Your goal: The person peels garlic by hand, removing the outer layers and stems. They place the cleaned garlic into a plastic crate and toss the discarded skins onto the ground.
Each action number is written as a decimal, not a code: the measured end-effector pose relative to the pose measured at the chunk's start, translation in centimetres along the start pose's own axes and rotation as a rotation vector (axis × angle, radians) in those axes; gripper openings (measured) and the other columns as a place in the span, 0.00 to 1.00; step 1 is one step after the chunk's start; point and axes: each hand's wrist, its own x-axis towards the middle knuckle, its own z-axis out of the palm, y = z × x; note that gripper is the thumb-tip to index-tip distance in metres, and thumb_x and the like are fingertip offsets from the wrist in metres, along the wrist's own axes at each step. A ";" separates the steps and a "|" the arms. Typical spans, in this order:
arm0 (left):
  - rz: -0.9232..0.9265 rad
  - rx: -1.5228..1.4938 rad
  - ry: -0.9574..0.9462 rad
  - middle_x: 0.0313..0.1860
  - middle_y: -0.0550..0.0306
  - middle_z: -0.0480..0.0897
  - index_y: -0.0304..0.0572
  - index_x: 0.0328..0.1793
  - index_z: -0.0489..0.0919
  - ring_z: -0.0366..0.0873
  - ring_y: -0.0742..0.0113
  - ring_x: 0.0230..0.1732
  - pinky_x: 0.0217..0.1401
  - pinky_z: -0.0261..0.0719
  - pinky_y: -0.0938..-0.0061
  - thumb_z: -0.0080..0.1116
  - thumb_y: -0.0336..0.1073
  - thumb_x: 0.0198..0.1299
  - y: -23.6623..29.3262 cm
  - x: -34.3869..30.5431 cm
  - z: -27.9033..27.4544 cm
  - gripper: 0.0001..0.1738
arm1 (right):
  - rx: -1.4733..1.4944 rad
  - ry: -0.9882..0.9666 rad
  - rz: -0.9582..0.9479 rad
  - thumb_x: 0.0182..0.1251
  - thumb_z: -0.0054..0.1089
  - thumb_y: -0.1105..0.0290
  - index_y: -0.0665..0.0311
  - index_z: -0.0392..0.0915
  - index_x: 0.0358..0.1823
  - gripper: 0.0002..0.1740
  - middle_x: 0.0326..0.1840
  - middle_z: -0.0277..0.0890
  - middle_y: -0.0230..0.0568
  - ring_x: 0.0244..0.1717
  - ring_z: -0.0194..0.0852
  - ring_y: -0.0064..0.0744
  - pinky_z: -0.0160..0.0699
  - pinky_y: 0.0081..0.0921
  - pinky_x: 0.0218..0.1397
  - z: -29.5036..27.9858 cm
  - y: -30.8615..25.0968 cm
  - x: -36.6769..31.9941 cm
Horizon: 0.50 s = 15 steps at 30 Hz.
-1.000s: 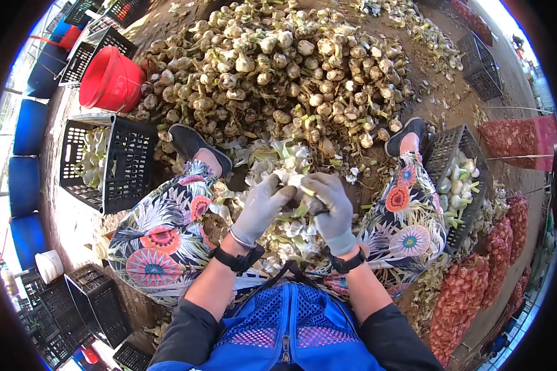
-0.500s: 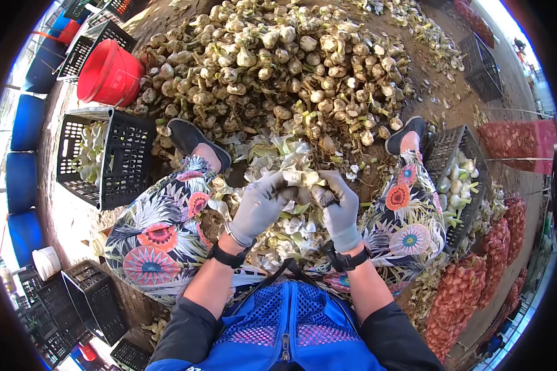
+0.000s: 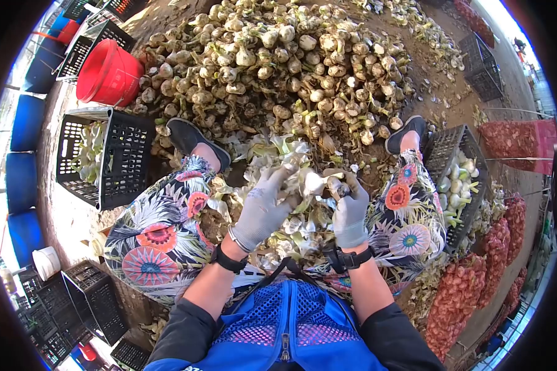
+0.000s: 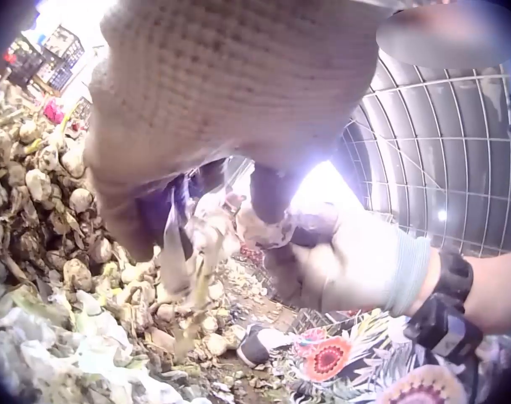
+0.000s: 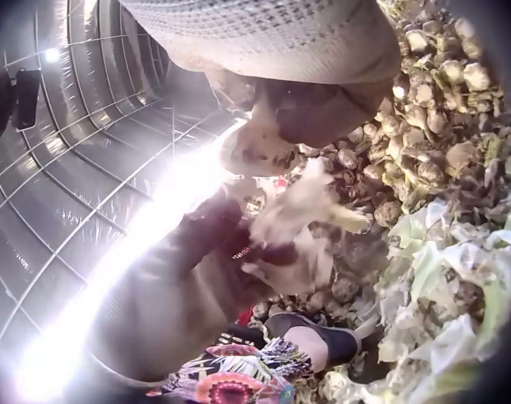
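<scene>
Both hands wear pale gloves with dirty fingers. My right hand (image 3: 351, 213) grips a garlic bulb (image 3: 314, 183) by its stalk end, and the white bulb points toward the left hand. Just left of it, my left hand (image 3: 266, 201) pinches loose papery garlic skin (image 5: 297, 206), which hangs beside the bulb in the right wrist view. In the left wrist view the left hand (image 4: 238, 84) covers the top, and the right hand (image 4: 348, 261) shows beyond it. Stripped garlic skins (image 3: 291, 238) lie in a heap under the hands.
A large pile of untrimmed garlic (image 3: 278, 74) lies ahead. Black crates (image 3: 127, 161) with garlic stand at the left and right (image 3: 458, 185). A red bucket (image 3: 111, 74) is at the back left. Filled red net bags (image 3: 455, 303) lie at the right.
The hands were close together on the bulb, then moved slightly apart. The bulb now shows whiter, held in the right hand, as the left hand draws skin away to the left.
</scene>
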 end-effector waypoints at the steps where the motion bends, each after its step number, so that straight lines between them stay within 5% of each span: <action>1: 0.110 -0.046 0.018 0.49 0.47 0.82 0.35 0.52 0.81 0.83 0.56 0.48 0.54 0.80 0.70 0.64 0.28 0.61 0.3 0.2 0.1 0.13 | 0.044 -0.013 0.026 0.70 0.62 0.77 0.69 0.84 0.48 0.08 0.36 0.78 0.24 0.33 0.68 0.12 0.67 0.14 0.35 0.0 0.4 0.0; 6: 0.216 -0.114 -0.085 0.38 0.52 0.83 0.41 0.49 0.82 0.82 0.55 0.42 0.47 0.79 0.66 0.62 0.21 0.57 0.3 0.2 -0.1 0.13 | 0.350 0.010 0.202 0.70 0.65 0.70 0.69 0.82 0.42 0.08 0.33 0.81 0.35 0.30 0.79 0.24 0.76 0.20 0.33 0.1 0.3 -0.1; 10: 0.218 0.020 -0.285 0.35 0.50 0.83 0.39 0.42 0.80 0.81 0.55 0.37 0.42 0.78 0.68 0.61 0.24 0.59 0.1 -2.0 1.0 0.06 | 0.404 0.068 0.337 0.73 0.59 0.60 0.65 0.82 0.48 0.15 0.40 0.83 0.40 0.37 0.81 0.30 0.79 0.27 0.41 -1.8 1.9 1.6; 12: 0.182 0.089 -0.281 0.33 0.52 0.83 0.38 0.43 0.80 0.81 0.58 0.37 0.41 0.78 0.69 0.60 0.30 0.62 -0.8 -2.1 1.3 0.05 | 0.333 0.095 0.285 0.70 0.65 0.64 0.68 0.82 0.38 0.12 0.32 0.83 0.38 0.26 0.79 0.27 0.75 0.22 0.32 -1.4 1.5 1.5; 14: -0.183 -0.230 -0.187 0.34 0.55 0.83 0.39 0.44 0.81 0.81 0.59 0.37 0.43 0.78 0.68 0.61 0.34 0.64 -1.6 -1.3 1.1 0.07 | 0.318 0.123 0.161 0.68 0.67 0.69 0.69 0.83 0.40 0.09 0.32 0.81 0.32 0.27 0.76 0.22 0.73 0.20 0.33 -0.9 1.5 0.9; 15: -0.217 -0.220 -0.176 0.41 0.56 0.84 0.38 0.46 0.81 0.81 0.57 0.42 0.47 0.79 0.68 0.62 0.34 0.64 -0.3 -0.4 0.1 0.08 | 0.243 0.119 0.114 0.67 0.67 0.71 0.69 0.83 0.41 0.08 0.32 0.80 0.30 0.28 0.74 0.19 0.72 0.18 0.35 -0.8 1.6 0.8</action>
